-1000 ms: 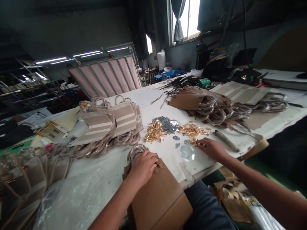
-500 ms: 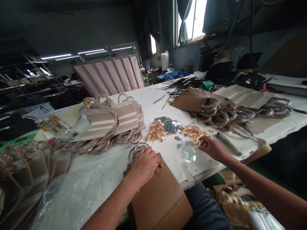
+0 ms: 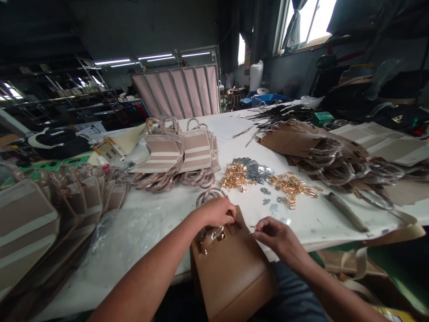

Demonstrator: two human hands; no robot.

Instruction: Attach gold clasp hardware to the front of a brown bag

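A tan leather handbag (image 3: 231,273) lies at the near table edge, partly over my lap. My left hand (image 3: 214,212) rests closed on its top, fingers pinching at the strap and gold clasp (image 3: 211,236) by the clear ring handle (image 3: 209,196). My right hand (image 3: 276,237) hovers just right of the bag's top, fingers pinched on a small metal piece that is too small to make out. Beyond the hands lie heaps of gold fittings (image 3: 234,175), silver plates (image 3: 253,169) and more gold fittings (image 3: 291,184).
Striped bags with ring handles (image 3: 181,154) are stacked at centre left, more at the far left (image 3: 40,210). Brown bag pieces with clear handles (image 3: 315,150) pile up on the right. A grey tool (image 3: 346,211) lies right of the fittings. Clear plastic sheeting (image 3: 120,237) covers the near left.
My right hand left the gold fittings and came back to the bag's top with a small piece. My left hand shifted on the bag, uncovering the gold clasp. The view swung left.
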